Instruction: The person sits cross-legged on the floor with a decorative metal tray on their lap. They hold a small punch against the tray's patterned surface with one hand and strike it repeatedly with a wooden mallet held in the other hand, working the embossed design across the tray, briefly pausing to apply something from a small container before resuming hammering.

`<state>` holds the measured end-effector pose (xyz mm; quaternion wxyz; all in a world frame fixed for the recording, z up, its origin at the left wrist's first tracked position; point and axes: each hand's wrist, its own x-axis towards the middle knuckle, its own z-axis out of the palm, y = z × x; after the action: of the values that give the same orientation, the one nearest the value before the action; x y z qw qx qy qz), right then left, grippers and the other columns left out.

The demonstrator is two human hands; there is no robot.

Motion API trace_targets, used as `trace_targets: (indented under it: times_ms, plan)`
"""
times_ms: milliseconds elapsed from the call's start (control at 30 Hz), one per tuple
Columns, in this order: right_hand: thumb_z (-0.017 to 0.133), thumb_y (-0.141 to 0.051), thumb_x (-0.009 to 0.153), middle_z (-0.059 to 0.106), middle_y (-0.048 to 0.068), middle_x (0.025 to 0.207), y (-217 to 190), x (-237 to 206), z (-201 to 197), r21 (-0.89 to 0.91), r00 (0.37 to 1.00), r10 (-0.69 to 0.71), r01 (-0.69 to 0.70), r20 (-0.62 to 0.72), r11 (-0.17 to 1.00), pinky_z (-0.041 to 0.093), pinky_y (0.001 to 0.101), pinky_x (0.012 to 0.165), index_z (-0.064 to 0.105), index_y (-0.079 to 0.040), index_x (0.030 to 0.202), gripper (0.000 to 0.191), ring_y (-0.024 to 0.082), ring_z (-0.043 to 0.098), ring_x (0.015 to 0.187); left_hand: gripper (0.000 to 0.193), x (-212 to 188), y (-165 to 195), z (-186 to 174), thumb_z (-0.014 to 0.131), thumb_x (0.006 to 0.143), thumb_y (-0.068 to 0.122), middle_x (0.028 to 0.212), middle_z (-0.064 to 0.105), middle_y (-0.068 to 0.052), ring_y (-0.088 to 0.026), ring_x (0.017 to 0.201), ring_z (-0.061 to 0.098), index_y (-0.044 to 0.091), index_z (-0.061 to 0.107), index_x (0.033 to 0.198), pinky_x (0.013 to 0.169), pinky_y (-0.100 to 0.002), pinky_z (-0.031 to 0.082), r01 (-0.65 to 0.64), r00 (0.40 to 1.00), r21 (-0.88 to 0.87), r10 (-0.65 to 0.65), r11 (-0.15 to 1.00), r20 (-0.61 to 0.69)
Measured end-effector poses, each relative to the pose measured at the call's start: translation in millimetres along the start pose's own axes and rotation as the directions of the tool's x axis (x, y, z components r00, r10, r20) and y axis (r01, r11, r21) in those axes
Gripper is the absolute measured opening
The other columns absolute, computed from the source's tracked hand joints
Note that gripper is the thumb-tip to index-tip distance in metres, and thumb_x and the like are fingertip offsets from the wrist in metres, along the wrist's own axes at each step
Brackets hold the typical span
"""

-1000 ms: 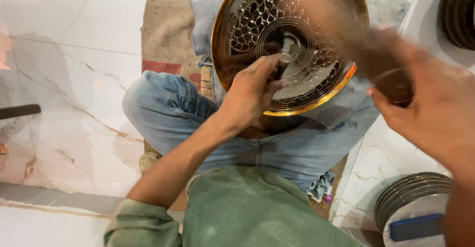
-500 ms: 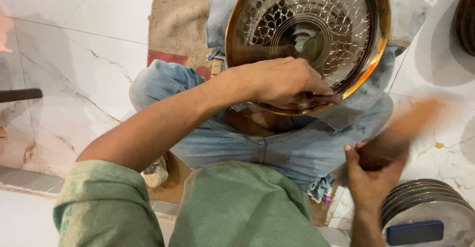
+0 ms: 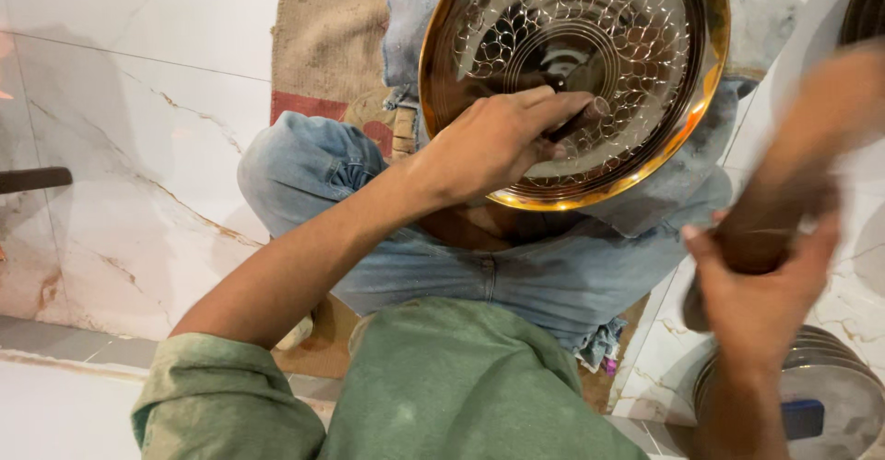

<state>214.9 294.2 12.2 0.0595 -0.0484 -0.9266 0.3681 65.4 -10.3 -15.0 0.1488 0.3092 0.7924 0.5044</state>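
Your left hand (image 3: 493, 142) is closed around a short dark metal punch (image 3: 579, 121), its tip pressed to the round, gold-rimmed brass plate with a scale-patterned face (image 3: 645, 45). The plate rests tilted on your lap, across your blue jeans (image 3: 304, 170). Your right hand (image 3: 761, 299) is clenched around a brown wooden mallet (image 3: 793, 174) (blurred), raised off the plate's right rim. A stack of plain steel plates (image 3: 830, 395) sits on the white marble floor (image 3: 120, 147) beside your right knee.

Bright light, plate (image 3: 590, 64) glare, blurred right hand (image 3: 770, 294).
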Motion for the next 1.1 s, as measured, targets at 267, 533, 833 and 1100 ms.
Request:
trace_targets:
  times_ms: [267,533,833,1100]
  plan:
    - [0.083,-0.008,0.082,0.07,0.017,0.095,-55,74,-27,-0.477,0.94,-0.128,0.274,0.316,0.835,0.057,0.0398,0.07,0.045,-0.008,0.147,0.076,0.029,0.071,0.081,0.055,-2,0,1,0.062,0.093,0.001,0.127,0.067,-0.011,-0.034,0.11,0.07,0.013,0.053,0.146,0.092,-0.043,0.058,-0.078,0.997,0.042,0.079,0.996,-0.023]
    - [0.082,-0.002,0.075,0.064,0.017,0.093,-123,129,-30,-0.556,0.838,-0.122,0.454,0.532,0.696,0.056,0.0421,0.062,0.058,-0.022,0.153,0.084,0.034,0.067,0.072,0.037,-31,24,32,0.065,0.096,0.0,0.119,0.067,-0.019,-0.037,0.103,0.073,0.003,0.053,0.13,0.084,-0.044,0.059,0.187,0.881,-0.114,-0.218,0.976,-0.42]
    - [0.082,-0.004,0.076,0.061,0.013,0.09,-163,145,-25,-0.432,0.719,-0.376,0.669,0.585,0.605,0.054,0.0429,0.066,0.055,-0.026,0.153,0.084,0.033,0.063,0.071,0.031,-36,30,49,0.073,0.098,0.008,0.099,0.067,-0.021,-0.042,0.09,0.067,0.002,0.054,0.123,0.076,-0.047,0.053,0.38,0.743,-0.142,-0.393,0.914,-0.542]
    - [0.077,0.004,0.08,0.067,0.022,0.1,-94,114,-40,-0.39,0.89,-0.136,0.322,0.434,0.863,0.056,0.0408,0.065,0.055,-0.007,0.151,0.075,0.033,0.069,0.076,0.039,-16,14,22,0.071,0.095,0.006,0.114,0.067,-0.019,-0.041,0.104,0.067,0.003,0.057,0.132,0.084,-0.047,0.055,0.107,0.959,-0.022,-0.109,0.994,-0.262]
